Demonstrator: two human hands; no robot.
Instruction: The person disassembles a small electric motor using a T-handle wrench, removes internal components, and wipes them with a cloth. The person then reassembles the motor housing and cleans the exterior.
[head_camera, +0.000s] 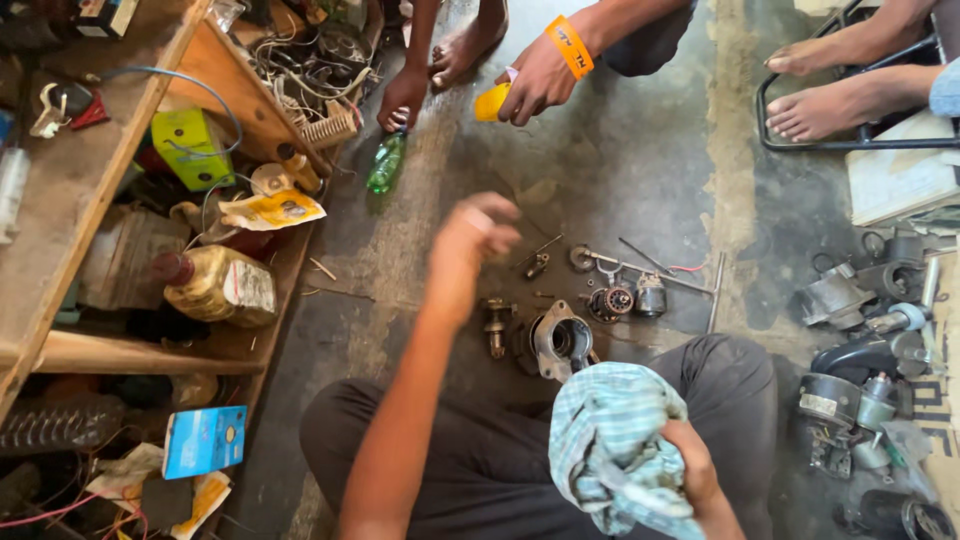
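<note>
Cloth (612, 440), a checked blue-and-white rag, was bunched in my right hand (693, 468), the fingers closed round it and the loose folds hanging over my right knee. I judged that I held it low and close to my lap so it stayed off the dirty floor (620, 150).

My left hand (478, 232) was stretched out ahead of me above the floor, blurred, the fingers curled in loosely; I could not tell whether it held anything small.

Just below and to the right of that hand lay the metal parts: a round grey housing (561, 340) nearest my knees, a short brass-coloured fitting (495, 325) to its left, and beyond them a small wound armature (612, 300), a little cylinder (650, 295) and some thin rods (700, 285). They were spread apart in a loose row, probably so each piece stayed easy to pick out.

Farther right of my right hand, a heap of larger motor pieces (860, 350) sat crowded together against a sheet of cardboard (940, 400).

Across the floor from my left hand, another person's hand (535, 80), with an orange wristband, gripped a yellow object (490, 102), and their other hand (403, 97) touched a green bottle (386, 162) lying on its side. Bare feet (830, 105) rested on a black frame at the far right.

To the left of my left arm stood a wooden shelf (110, 180) crammed with wires, an oil bottle (215, 285) and boxes.
</note>
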